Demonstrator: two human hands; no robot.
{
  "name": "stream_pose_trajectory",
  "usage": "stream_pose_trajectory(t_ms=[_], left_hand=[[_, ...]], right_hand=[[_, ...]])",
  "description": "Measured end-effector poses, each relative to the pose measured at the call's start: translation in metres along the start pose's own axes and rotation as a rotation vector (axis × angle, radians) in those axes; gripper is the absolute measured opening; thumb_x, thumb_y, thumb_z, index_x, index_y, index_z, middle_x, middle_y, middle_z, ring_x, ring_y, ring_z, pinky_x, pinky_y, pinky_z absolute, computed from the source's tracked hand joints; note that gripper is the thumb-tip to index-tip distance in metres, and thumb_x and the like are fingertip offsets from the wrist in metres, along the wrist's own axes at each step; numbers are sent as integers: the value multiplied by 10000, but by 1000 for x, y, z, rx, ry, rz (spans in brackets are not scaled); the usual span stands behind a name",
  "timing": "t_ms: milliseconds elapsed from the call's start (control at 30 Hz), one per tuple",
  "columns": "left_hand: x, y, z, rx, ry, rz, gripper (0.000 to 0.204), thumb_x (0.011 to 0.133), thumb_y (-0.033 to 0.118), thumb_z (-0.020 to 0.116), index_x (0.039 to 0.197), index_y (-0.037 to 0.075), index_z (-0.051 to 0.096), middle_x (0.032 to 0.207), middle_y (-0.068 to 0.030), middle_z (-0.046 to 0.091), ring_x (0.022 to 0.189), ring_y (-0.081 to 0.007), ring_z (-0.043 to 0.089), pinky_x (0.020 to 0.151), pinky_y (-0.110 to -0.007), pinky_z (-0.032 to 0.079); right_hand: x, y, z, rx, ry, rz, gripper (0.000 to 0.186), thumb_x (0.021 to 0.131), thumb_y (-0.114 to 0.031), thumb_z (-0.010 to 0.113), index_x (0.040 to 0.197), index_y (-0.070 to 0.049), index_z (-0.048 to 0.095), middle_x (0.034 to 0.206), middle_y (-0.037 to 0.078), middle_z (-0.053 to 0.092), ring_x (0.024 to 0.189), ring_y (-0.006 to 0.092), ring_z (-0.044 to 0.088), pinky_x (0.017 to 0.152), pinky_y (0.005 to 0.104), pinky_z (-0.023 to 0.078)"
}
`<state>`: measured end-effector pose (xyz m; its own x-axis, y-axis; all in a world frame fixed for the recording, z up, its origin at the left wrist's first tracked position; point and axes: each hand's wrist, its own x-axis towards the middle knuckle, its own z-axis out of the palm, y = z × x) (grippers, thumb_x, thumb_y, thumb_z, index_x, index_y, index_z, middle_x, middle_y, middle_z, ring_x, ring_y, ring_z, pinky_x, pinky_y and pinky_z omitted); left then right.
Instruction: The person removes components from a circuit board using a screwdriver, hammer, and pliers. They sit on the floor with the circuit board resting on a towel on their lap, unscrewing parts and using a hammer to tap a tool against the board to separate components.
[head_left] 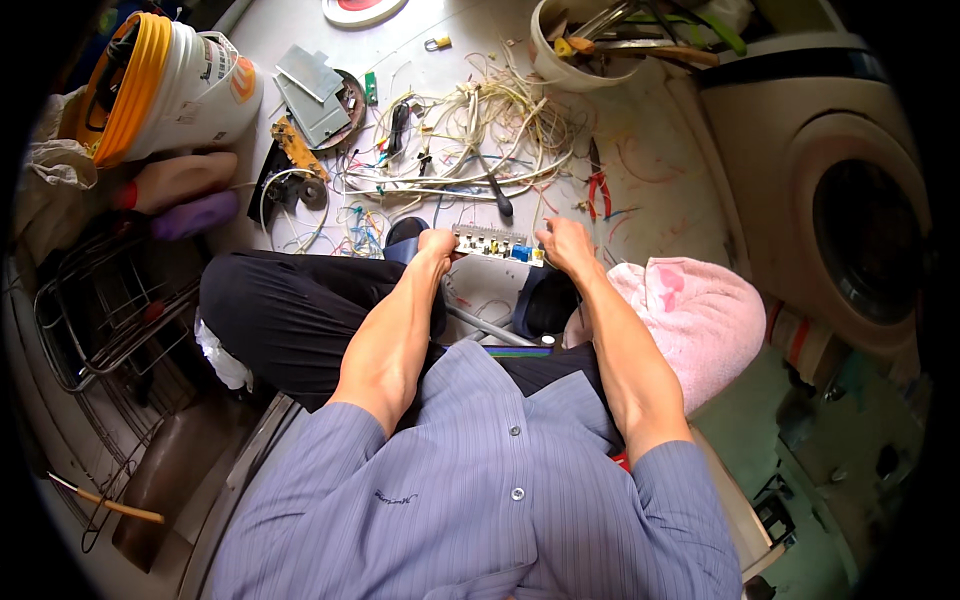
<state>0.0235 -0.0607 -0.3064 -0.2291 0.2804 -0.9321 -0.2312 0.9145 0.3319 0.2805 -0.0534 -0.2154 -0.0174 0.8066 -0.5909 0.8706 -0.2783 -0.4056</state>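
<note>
A narrow circuit board (490, 246) with a pale, finned metal edge and small blue and yellow components is held up between my knees, above my feet. My left hand (436, 246) grips its left end, fingers closed around it. My right hand (568, 244) is at the board's right end with its fingers curled in a pinch; what they hold, if anything, is too small to make out. Just beyond the board lies a black-handled screwdriver (502, 198). Red-handled pliers (598, 190) rest on the floor past my right hand.
A tangle of white cables (490, 120) spreads over the floor ahead, with metal plates (312, 95) to its left. A white bucket with a yellow rim (190, 95) lies at far left. A tool tub (570, 72) and a washing machine (830, 190) stand right; a pink towel (700, 325) is by my right knee.
</note>
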Motion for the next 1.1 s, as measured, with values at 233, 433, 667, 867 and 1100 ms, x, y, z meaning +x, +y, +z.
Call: stream_pose_trajectory(t_ms=[233, 433, 667, 867, 1100], left_hand=[[47, -29, 11, -14, 25, -37, 132, 822, -127, 589, 935, -117, 658, 908, -202, 690, 651, -278, 701, 435, -363, 562], [33, -25, 24, -114, -12, -124, 210, 861, -110, 580, 1062, -115, 640, 1057, -222, 678, 788, -307, 730, 542, -364, 661], [37, -35, 16, -333, -171, -211, 311, 893, -100, 556, 1204, -106, 562, 1068, -209, 659, 883, -312, 718, 631, -368, 675], [9, -36, 27, -396, -148, -132, 264, 915, -85, 586, 1166, -39, 520, 1095, -172, 657, 913, -274, 703, 722, -345, 673], [-15, -23, 38, -290, -40, -54, 936, 859, -159, 604, 1615, 78, 105, 1268, -223, 575, 920, -270, 692, 705, -320, 649]], right_hand=[[3, -29, -32, 712, 41, 223, 293, 897, -192, 641, 1092, 20, 697, 809, 109, 704, 651, 172, 663, 570, 302, 514], [-4, -17, -41, 1067, -30, 380, 248, 961, -218, 655, 1005, 24, 687, 785, 64, 670, 634, 110, 632, 505, 228, 511], [1, -17, -12, 1061, -113, 393, 199, 937, -176, 732, 972, 17, 700, 849, 66, 695, 694, 110, 656, 608, 210, 569], [7, -37, 15, 636, -40, 228, 210, 772, -67, 688, 956, 23, 732, 780, 85, 700, 680, 156, 630, 638, 290, 497], [-6, -57, 65, 180, 149, -242, 197, 870, -121, 634, 1014, 2, 689, 995, 255, 642, 865, 461, 653, 807, 516, 533]])
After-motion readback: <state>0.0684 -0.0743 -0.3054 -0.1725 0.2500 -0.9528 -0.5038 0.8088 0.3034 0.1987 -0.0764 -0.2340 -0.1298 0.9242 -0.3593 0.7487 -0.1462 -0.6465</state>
